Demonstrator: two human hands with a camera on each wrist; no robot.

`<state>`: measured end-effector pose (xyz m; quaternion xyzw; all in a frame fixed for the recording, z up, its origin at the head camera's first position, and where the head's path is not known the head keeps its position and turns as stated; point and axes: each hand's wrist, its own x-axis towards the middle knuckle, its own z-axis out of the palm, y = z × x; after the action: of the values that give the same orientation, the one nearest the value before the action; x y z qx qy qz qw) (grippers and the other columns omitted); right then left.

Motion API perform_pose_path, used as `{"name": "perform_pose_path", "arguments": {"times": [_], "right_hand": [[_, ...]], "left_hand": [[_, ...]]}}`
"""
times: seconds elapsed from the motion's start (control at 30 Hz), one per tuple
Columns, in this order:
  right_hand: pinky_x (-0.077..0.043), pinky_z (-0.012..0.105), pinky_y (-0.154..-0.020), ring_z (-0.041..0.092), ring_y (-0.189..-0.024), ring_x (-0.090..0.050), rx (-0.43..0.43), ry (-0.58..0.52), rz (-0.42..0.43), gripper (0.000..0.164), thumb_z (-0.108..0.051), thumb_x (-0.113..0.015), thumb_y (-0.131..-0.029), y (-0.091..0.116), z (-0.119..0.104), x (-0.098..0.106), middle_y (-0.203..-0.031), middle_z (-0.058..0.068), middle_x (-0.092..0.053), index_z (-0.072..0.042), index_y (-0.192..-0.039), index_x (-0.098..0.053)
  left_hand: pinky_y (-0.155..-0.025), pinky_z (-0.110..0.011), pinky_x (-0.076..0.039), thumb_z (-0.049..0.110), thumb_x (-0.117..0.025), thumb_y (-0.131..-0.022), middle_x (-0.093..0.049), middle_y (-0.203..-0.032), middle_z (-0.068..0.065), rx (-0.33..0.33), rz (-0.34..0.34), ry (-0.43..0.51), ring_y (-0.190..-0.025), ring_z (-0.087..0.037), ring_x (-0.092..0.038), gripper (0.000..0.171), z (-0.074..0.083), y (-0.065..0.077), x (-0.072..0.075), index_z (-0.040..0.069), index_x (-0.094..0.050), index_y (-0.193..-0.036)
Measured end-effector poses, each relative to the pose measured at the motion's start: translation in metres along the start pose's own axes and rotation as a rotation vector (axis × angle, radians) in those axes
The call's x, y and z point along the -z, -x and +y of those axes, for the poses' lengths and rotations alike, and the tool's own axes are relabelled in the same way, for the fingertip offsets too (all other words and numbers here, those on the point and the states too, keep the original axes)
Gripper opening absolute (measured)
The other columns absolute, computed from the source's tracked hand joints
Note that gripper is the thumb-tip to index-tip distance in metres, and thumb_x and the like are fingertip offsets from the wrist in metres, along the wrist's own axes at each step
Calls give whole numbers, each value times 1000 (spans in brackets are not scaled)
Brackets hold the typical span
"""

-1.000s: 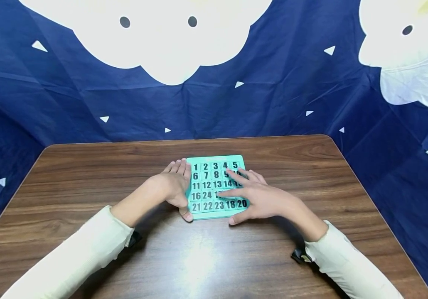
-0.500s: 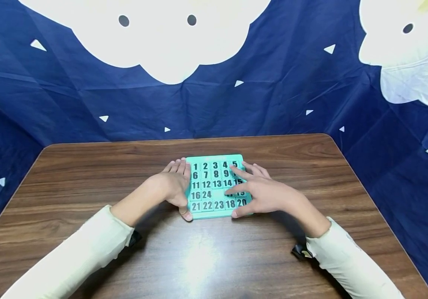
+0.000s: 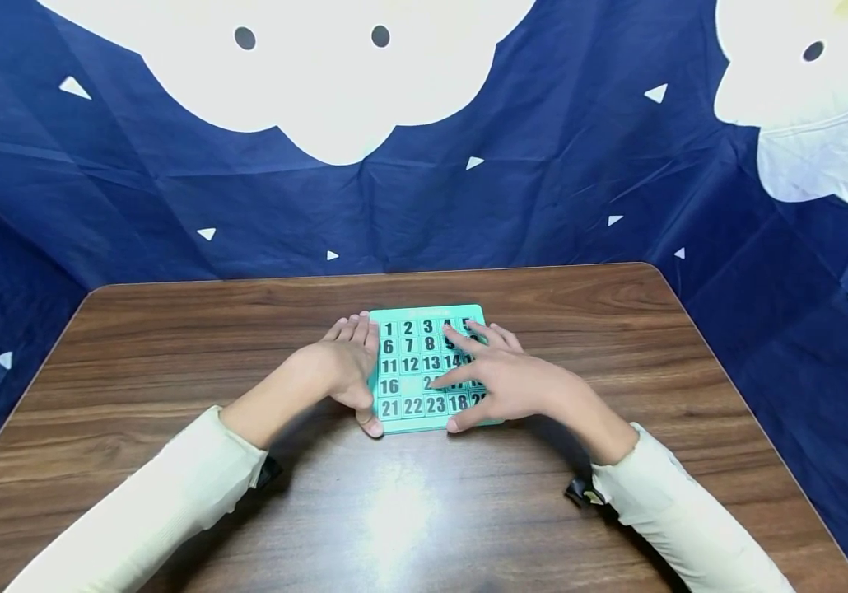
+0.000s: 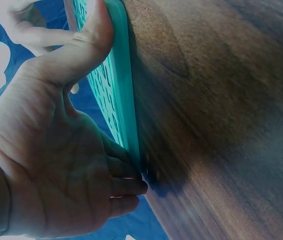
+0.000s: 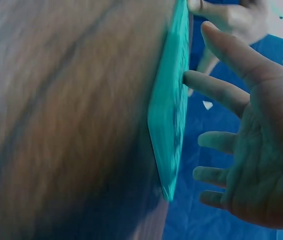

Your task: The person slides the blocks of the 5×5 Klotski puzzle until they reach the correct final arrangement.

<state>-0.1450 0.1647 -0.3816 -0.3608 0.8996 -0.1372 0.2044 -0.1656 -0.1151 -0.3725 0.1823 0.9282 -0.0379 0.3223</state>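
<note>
A turquoise number slide puzzle [image 3: 411,346] lies flat on the table, its black-numbered tiles in rows. In its fourth row a bare slot shows between tile 16 [image 3: 389,385] and tile 24. My left hand [image 3: 338,371] rests along the puzzle's left side, fingers straight against the edge and thumb at the near left corner. My right hand [image 3: 516,380] is spread over the right side. Its index fingertip touches tile 24, as the right wrist view shows that finger [image 5: 216,90] meeting the puzzle's face. Tiles at the right are partly hidden under this hand.
The puzzle sits on a brown wood-grain table [image 3: 209,329] with rounded far corners. A dark blue curtain [image 3: 424,214] with white cloud shapes hangs behind and beside it. Dark straps [image 3: 583,492] show at the sleeve cuffs.
In the fourth row, tile 17 has slid right, then tile 24 has slid right, so the slot now lies beside 16. My right hand moved right, then back left. The left hand stayed put.
</note>
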Motion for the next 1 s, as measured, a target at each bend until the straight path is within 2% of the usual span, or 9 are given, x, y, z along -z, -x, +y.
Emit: {"name": "perform_pose_path", "arguments": {"times": [0.1, 0.17, 0.37, 0.57, 0.7, 0.8, 1.0], "right_hand": [[-4, 80, -140, 52, -177, -3, -14, 15, 29, 61, -67, -84, -94, 6, 2, 3, -192, 12, -14, -41, -149, -75], [-5, 81, -139, 52, -177, -4, 7, 6, 38, 60, -66, -84, -94, 7, 0, 4, -191, 12, -15, -40, -148, -76], [-5, 84, -137, 51, -177, -2, 109, -31, -35, 65, -69, -82, -95, -2, -12, -5, -192, 10, -12, -43, -153, -71], [-4, 80, -140, 49, -178, 1, 50, -4, -23, 68, -67, -83, -95, -12, -9, -8, -192, 10, -9, -46, -158, -66], [-3, 80, -140, 48, -178, 1, 44, 16, -17, 72, -68, -82, -96, -14, -5, -7, -192, 11, -7, -47, -162, -61], [-4, 80, -140, 50, -177, -1, 68, 10, -1, 69, -67, -82, -96, -9, -4, -4, -192, 11, -9, -44, -159, -65], [-6, 83, -138, 52, -177, -2, 88, -17, 4, 54, -63, -84, -95, 14, 0, 0, -192, 10, -14, -40, -144, -79]], "left_hand": [[-148, -54, 4, 72, -97, -75, 16, -186, -33, 0, -5, 3, -178, -47, 8, 166, 1, 0, 1, -9, 7, -177], [-148, -54, 5, 72, -97, -75, 17, -186, -32, 2, -11, 4, -178, -46, 9, 167, 1, 0, 1, -8, 8, -177], [-148, -54, 4, 71, -97, -75, 17, -186, -32, 7, -17, 6, -178, -46, 9, 166, 1, 0, 1, -8, 8, -177], [-148, -54, 5, 72, -96, -76, 17, -186, -32, 7, -25, 1, -178, -46, 10, 167, 0, 0, 1, -8, 9, -177], [-148, -55, 5, 72, -97, -74, 17, -185, -32, 16, -22, 3, -178, -47, 9, 168, 0, -1, 1, -8, 9, -177], [-148, -56, 4, 73, -98, -73, 17, -185, -34, 17, -16, 3, -177, -48, 8, 169, 0, -1, 0, -9, 9, -176], [-148, -55, 6, 73, -97, -74, 18, -185, -32, 16, -26, -3, -177, -47, 10, 169, 2, -2, 1, -8, 10, -176]]}}
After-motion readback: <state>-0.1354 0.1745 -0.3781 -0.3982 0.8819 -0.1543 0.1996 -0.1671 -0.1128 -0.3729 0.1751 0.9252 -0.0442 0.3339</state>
